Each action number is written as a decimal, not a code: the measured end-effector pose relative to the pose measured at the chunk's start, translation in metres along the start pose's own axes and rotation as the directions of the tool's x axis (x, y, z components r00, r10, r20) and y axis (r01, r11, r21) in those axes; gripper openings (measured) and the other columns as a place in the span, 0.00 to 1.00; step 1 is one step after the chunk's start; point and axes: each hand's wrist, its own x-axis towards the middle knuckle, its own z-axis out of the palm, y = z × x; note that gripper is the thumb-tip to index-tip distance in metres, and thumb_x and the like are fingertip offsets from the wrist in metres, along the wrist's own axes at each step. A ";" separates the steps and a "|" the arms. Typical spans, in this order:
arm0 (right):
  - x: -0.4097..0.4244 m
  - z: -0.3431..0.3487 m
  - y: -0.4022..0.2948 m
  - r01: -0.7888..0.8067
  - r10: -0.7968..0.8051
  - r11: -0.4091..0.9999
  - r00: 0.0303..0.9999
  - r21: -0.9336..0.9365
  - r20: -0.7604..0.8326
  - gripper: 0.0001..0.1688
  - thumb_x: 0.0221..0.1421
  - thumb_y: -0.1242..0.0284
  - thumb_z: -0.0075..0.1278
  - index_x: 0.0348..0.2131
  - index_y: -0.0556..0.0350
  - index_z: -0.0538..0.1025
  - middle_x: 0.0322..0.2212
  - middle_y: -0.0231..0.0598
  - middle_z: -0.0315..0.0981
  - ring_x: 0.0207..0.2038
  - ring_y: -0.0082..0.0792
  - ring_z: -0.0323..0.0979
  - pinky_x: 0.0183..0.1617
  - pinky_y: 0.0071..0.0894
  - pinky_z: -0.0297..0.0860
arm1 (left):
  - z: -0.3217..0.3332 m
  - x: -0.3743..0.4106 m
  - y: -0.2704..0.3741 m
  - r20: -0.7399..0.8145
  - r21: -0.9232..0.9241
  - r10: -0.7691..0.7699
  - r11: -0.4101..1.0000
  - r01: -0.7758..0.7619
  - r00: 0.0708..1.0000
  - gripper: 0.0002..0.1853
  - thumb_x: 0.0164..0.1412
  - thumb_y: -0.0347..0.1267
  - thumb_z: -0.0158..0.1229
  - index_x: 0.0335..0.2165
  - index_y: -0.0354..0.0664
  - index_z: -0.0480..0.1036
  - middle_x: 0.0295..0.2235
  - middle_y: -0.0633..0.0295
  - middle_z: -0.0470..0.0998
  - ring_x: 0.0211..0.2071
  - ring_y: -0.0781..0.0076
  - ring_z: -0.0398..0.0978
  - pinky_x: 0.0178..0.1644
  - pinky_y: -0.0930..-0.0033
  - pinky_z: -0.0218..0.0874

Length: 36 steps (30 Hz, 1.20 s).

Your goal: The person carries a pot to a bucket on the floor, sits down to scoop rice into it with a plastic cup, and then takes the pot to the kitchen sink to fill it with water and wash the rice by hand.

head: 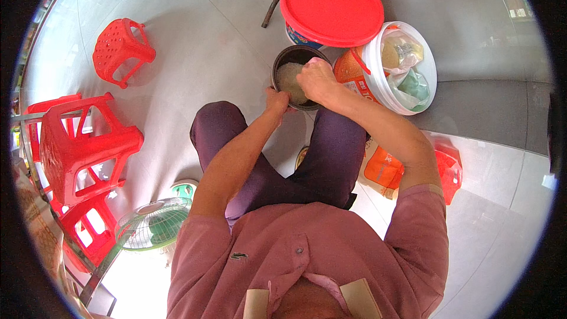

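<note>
A dark round pot point(301, 54), like a rice cooker's inner pot, is at my knees and holds pale, grainy contents point(290, 77) that look like rice. My left hand point(278, 102) grips the pot's near left rim. Over the pot's right side is my right hand point(316, 80), its fingers curled. Something pink shows at its far edge, but whether that is a fingertip or a held thing is unclear. The curled hand hides part of the contents.
Right of the pot leans an orange and white bucket point(368, 77) holding plastic bags point(414, 88). Behind stands a red-lidded tub point(332, 6). Red plastic stools point(88, 150) and a small red stool point(124, 51) are left. A green fan point(155, 226) stands near my left elbow.
</note>
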 end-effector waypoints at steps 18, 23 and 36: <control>-0.152 -0.038 0.124 -0.353 0.590 0.224 0.791 0.908 0.162 0.19 0.49 0.61 0.51 0.24 0.62 0.76 0.15 0.43 0.69 0.22 0.32 0.72 0.29 0.35 0.66 | -0.001 0.011 -0.003 0.065 0.016 -0.072 0.997 0.071 0.995 0.32 0.48 0.23 0.48 0.51 0.29 0.45 0.46 0.39 0.62 0.38 0.49 0.73 0.31 0.58 0.74; -0.185 -0.003 0.196 -0.616 0.858 0.225 0.492 0.755 0.146 0.20 0.50 0.58 0.50 0.27 0.59 0.76 0.23 0.45 0.75 0.26 0.38 0.75 0.32 0.40 0.69 | 0.000 0.012 -0.001 0.108 0.070 -0.114 0.992 0.106 0.988 0.28 0.49 0.22 0.47 0.49 0.28 0.48 0.44 0.40 0.63 0.36 0.50 0.74 0.30 0.59 0.74; -0.062 0.143 0.251 -0.612 0.613 0.789 0.790 -0.064 0.009 0.12 0.53 0.71 0.43 0.32 0.52 0.79 0.34 0.44 0.77 0.37 0.38 0.76 0.40 0.38 0.72 | -0.001 0.004 -0.009 0.085 0.020 -0.045 0.999 0.044 0.995 0.22 0.50 0.22 0.46 0.45 0.28 0.54 0.38 0.45 0.69 0.32 0.55 0.75 0.31 0.60 0.74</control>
